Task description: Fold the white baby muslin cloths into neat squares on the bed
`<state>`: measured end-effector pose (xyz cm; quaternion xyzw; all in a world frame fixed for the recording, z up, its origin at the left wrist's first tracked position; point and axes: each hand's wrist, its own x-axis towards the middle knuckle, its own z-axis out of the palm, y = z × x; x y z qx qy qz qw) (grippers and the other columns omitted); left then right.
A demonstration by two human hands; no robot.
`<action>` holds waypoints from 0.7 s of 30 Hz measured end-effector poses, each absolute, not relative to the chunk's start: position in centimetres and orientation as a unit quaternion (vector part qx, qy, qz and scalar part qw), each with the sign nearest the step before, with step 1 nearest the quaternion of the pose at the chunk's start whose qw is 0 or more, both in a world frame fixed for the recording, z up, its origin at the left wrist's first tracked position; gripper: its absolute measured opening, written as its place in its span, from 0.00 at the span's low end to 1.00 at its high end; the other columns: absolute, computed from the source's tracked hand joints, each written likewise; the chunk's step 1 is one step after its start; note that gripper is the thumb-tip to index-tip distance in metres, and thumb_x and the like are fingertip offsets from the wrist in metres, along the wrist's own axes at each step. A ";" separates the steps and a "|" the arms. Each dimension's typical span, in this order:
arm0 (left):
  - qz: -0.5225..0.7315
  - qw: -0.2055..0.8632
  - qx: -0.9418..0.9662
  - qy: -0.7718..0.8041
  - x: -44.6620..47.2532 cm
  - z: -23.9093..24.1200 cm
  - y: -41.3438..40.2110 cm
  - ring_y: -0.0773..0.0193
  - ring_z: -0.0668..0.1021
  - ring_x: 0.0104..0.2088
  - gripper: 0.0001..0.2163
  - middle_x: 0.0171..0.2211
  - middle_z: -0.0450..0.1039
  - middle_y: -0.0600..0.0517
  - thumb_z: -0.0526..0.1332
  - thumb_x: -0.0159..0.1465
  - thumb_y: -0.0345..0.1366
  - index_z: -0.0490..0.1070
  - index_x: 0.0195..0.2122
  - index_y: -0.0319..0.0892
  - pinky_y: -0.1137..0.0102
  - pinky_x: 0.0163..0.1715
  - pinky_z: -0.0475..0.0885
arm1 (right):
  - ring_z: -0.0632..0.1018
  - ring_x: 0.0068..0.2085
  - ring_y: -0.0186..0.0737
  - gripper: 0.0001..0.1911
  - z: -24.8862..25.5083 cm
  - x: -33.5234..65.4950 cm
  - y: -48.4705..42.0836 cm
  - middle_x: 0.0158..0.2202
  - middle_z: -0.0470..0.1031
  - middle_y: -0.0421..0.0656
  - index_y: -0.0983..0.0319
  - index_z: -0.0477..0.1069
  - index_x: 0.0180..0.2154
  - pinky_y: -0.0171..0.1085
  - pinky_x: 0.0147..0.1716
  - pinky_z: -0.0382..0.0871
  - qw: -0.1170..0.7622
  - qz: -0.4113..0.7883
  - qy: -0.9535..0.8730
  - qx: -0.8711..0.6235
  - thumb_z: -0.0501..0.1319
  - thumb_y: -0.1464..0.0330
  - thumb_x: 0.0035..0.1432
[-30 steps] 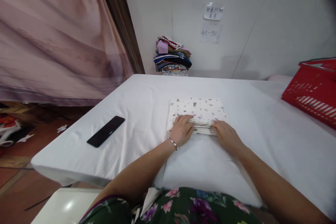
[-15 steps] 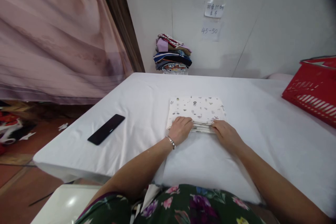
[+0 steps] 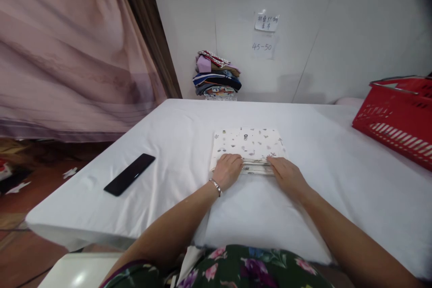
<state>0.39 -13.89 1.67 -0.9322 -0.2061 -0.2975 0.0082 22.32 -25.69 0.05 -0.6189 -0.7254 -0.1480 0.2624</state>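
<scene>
White printed cloth [image 3: 251, 143] lies folded mid-frame on the counter [image 3: 184, 139], left hand [image 3: 228, 171] and right hand [image 3: 289, 178] gripping its near edge; black smartphone [image 3: 130, 174] at lower left.

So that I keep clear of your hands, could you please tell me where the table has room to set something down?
Bare white cloth shows between the black phone and patterned fabric, between that fabric and the red basket, and behind the fabric. It is crowded at the fabric's near edge, where the left hand and right hand touch it.
</scene>
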 end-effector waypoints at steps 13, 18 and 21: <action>-0.262 0.019 -0.930 -0.257 -0.2 1.2 -14.0 0.57 0.71 0.42 0.20 0.41 0.71 0.46 0.51 0.55 0.22 0.63 0.48 0.42 0.62 0.41 0.63 | 0.74 0.43 0.41 0.18 0.0 22.9 -26.1 0.43 0.75 0.46 0.61 0.66 0.48 0.40 0.39 0.70 0.274 -0.154 -0.725 -0.614 0.47 0.75 0.60; -0.259 0.031 -0.918 -0.299 -0.8 1.4 -13.6 0.56 0.71 0.40 0.21 0.38 0.71 0.46 0.51 0.53 0.20 0.63 0.47 0.42 0.62 0.37 0.64 | 0.74 0.43 0.42 0.18 -0.2 23.0 -26.0 0.43 0.75 0.46 0.60 0.66 0.49 0.41 0.39 0.71 0.271 -0.153 -0.728 -0.611 0.46 0.74 0.60; -0.258 0.038 -0.911 -0.320 -1.4 1.8 -13.4 0.55 0.71 0.40 0.21 0.38 0.70 0.46 0.51 0.52 0.19 0.63 0.46 0.42 0.62 0.36 0.65 | 0.75 0.43 0.42 0.18 0.0 22.9 -26.0 0.42 0.75 0.47 0.61 0.67 0.48 0.40 0.38 0.71 0.273 -0.163 -0.729 -0.606 0.47 0.75 0.60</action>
